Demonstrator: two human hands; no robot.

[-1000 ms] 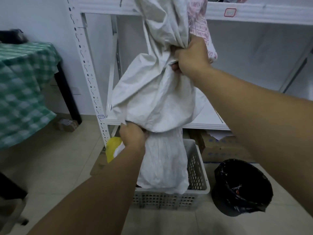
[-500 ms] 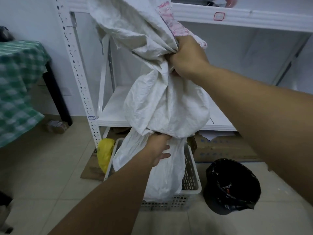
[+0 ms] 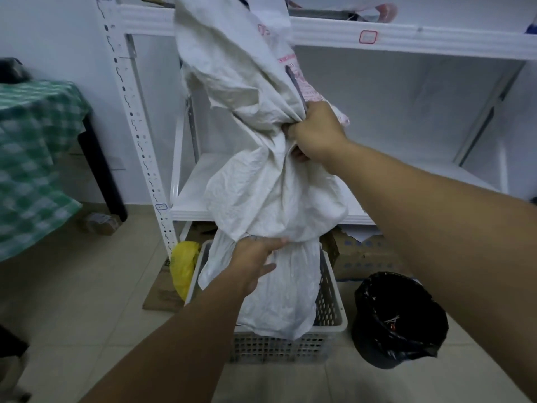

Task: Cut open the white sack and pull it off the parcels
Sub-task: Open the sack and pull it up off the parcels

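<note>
We see the white sack (image 3: 270,196) as a crinkled woven plastic cloth, matt, with faded red print near its top. The basket (image 3: 328,330) under it looks like pale perforated hard plastic. The bin liner (image 3: 398,324) is thin glossy black film. The shelving (image 3: 406,39) appears to be white painted metal, smooth. We read the table cover (image 3: 35,158) as soft green checked cloth, and the floor (image 3: 87,301) as smooth pale tile with a dull sheen.

Bare tiled floor (image 3: 87,286) is left open at near left; the right is blocked by a black-lined bin (image 3: 398,318).
</note>
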